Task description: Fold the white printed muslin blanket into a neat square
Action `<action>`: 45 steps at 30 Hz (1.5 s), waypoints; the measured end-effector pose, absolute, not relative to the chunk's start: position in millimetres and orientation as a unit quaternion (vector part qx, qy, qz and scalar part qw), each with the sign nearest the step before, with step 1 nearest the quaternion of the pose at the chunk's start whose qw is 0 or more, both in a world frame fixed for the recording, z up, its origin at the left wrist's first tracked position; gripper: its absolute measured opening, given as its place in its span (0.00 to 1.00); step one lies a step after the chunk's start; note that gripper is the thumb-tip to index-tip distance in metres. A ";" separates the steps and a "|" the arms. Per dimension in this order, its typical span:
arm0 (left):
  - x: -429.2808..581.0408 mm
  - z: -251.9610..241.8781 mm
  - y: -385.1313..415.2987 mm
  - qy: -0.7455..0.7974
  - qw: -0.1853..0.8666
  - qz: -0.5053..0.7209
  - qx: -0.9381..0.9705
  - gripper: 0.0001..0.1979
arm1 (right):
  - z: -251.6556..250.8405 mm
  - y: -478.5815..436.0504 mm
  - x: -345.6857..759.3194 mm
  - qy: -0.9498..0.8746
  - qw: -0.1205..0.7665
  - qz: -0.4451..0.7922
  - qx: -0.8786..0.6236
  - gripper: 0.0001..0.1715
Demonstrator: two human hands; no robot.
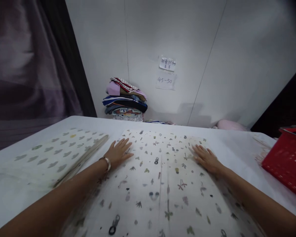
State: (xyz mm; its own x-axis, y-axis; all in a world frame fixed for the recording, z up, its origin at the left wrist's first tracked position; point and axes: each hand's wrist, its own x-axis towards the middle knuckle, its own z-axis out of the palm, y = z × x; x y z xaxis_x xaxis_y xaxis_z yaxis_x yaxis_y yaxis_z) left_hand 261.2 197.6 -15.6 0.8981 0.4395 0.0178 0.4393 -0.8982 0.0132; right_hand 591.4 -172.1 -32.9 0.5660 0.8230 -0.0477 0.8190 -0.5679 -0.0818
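A white cloth (148, 177) printed with small leaves, pineapples and other motifs lies spread over the middle of the table, running toward me past the lower edge of the view. A crease or seam runs down its middle. My left hand (118, 153) rests flat on its left edge with the fingers apart, a bracelet on the wrist. On the opposite edge lies my right hand (207, 158), palm down and fingers stretched out. To the left of my left hand is a folded white cloth (49, 158) with a grey cloud print, several layers showing at its side.
The white table (236, 144) reaches almost to the wall. Behind its far edge rises a stack of folded fabrics (125, 100). A red perforated basket (286, 158) stands at the right. Handwritten paper signs (165, 81) hang on the wall, and a curtain (27, 65) hangs at left.
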 end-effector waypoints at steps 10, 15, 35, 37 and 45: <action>237.6 -3.2 162.2 0.221 0.016 -0.047 0.974 0.33 | -24.0 -206.1 554.5 -0.438 -0.003 0.060 -0.897 0.33; 189.0 -6.8 122.9 0.141 0.035 -0.041 0.989 0.32 | -28.8 -270.0 521.0 -0.439 0.001 0.038 -0.897 0.33; 146.2 -9.3 -44.1 0.000 0.112 0.141 0.984 0.11 | -6.8 -285.4 342.0 -0.671 0.209 -0.057 -0.709 0.16; 147.8 -9.6 -44.2 0.001 0.117 0.146 0.982 0.12 | -12.1 -283.3 342.6 -0.658 0.215 -0.065 -0.719 0.16; 149.5 -12.8 -47.4 0.025 0.084 0.187 0.978 0.12 | -16.1 -279.9 331.7 -0.601 0.265 -0.095 -0.748 0.17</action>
